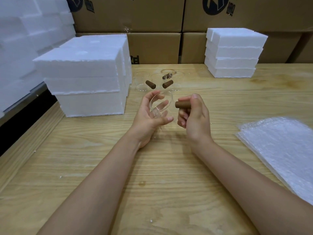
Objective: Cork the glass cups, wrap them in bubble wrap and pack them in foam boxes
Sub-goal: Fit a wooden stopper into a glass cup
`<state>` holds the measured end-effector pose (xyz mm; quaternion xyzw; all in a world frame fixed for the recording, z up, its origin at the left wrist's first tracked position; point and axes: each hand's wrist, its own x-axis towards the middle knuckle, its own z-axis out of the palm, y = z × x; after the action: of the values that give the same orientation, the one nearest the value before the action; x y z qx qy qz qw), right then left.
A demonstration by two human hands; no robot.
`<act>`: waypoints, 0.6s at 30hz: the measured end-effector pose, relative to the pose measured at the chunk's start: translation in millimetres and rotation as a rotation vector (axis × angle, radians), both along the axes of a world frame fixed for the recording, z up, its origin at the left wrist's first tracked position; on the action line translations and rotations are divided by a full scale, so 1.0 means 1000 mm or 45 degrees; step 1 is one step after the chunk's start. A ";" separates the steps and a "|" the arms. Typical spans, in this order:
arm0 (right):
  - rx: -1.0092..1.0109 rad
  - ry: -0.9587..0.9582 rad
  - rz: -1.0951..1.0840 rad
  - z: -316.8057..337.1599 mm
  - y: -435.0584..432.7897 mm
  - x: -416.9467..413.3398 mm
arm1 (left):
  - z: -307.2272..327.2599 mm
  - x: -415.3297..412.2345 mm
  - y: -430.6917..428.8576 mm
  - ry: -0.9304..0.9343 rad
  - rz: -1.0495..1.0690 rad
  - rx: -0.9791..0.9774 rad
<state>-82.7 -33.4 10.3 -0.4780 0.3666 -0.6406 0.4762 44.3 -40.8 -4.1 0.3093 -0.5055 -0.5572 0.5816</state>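
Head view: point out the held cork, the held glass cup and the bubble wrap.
cork (182, 104), head view, exposed brown side.
glass cup (162, 99), head view, clear wall near the rim.
bubble wrap (284, 150), head view, middle of the top sheet.

A pale wooden table (84, 150) stands before a wall of stacked brown cardboard cartons (152, 46)

Soft even overhead light, faint shadows, wide-angle edge warping.

I can't read any text in full. The cardboard boxes (128, 19) at the top of the frame bear dark round logos (214, 5) with cropped characters, and another printed fragment (135, 59) sits mid-frame.
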 end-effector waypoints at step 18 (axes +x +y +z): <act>-0.135 -0.191 0.728 0.007 -0.001 -0.008 | 0.005 0.015 -0.004 0.266 -0.365 0.278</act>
<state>-90.3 -34.1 16.9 -0.5374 0.1467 -0.5324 0.6374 59.5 -44.8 0.8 0.2359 -0.4180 -0.7148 0.5087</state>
